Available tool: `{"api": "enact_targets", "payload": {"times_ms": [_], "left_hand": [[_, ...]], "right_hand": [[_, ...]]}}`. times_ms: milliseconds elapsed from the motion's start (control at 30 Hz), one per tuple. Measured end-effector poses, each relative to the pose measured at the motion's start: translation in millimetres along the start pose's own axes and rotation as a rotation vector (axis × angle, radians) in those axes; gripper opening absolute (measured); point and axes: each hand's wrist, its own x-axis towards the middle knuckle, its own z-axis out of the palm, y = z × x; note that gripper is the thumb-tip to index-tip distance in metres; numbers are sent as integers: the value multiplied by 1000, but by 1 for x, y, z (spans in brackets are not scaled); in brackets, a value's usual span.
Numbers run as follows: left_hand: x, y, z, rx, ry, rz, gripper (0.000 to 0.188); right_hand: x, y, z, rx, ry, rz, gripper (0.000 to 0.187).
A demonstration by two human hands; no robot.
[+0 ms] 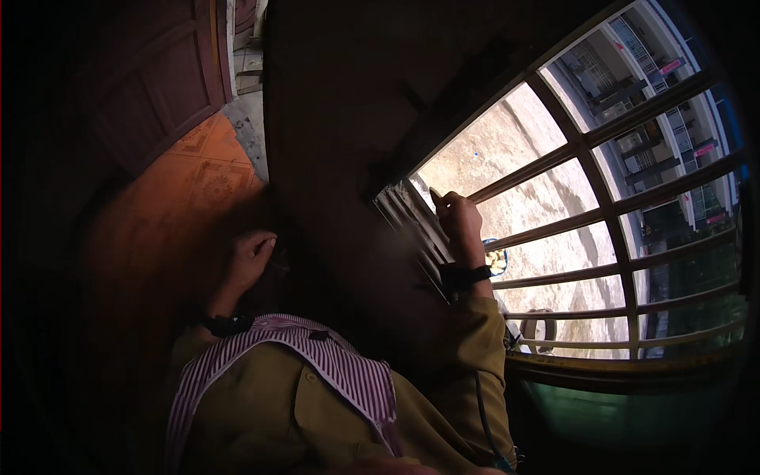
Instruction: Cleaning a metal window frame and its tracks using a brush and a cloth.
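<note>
My right hand (459,218) is raised at the window ledge, its fingers curled into a pinch. A small dark, narrow shape (435,194) shows at its fingertips against the bright light, too small to name. The window's sliding track (416,226) runs just left of that hand. Lower and to the left, my left hand (253,252) hangs in front of my body with its fingers curled in and the thumb on top. Deep shadow hides whatever that hand may hold. Both wrists wear dark bands.
Metal window bars (546,165) cross the right side. Outside lie pale sunlit ground, a blue-rimmed basin (496,260) of yellowish pieces and a building (633,87). A dark wall (324,119) fills the middle. A wooden door (150,87) stands over orange floor tiles (198,174) at left.
</note>
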Motion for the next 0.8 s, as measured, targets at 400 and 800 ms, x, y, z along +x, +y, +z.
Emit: {"api": "enact_targets", "payload": {"times_ms": [400,800], "left_hand": [[-30,-14,-40,85,68,-98,11],[-25,-16,-37,100,103,-11,13]], "right_hand": [[23,-42,52,-89,65,-494,23],[-18,-6,-11,-100,-111,-136,14]]}}
